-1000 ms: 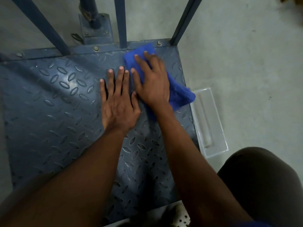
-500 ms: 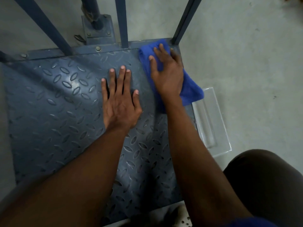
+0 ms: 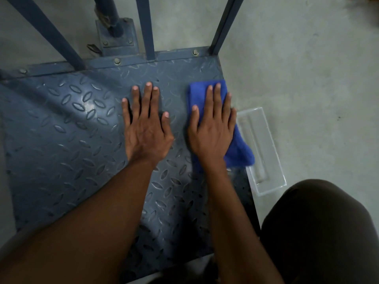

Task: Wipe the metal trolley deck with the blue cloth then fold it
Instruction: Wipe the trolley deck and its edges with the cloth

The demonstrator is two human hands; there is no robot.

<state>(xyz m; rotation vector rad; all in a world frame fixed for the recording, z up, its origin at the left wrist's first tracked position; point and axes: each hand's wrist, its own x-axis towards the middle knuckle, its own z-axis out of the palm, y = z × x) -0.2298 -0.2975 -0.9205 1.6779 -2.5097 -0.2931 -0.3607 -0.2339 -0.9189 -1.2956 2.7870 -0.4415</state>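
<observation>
The blue cloth (image 3: pixel 241 154) lies bunched along the right edge of the grey-blue, diamond-patterned metal trolley deck (image 3: pixel 67 128). My right hand (image 3: pixel 213 130) presses flat on top of the cloth, fingers spread and pointing away from me; cloth shows beyond the fingertips and at the wrist side. My left hand (image 3: pixel 146 128) rests flat on the bare deck just left of it, palm down, holding nothing. The two hands lie side by side without touching.
Blue handle bars (image 3: pixel 147 27) rise from the deck's far edge, with a bolted post base (image 3: pixel 117 35) behind. A clear plastic tray (image 3: pixel 264 148) sits on the concrete floor (image 3: pixel 307 78) beside the deck's right edge. My knee (image 3: pixel 320 232) is at lower right.
My right hand has drawn the cloth back toward me from the far right corner along the deck's right edge. My left hand has stayed flat in about the same spot.
</observation>
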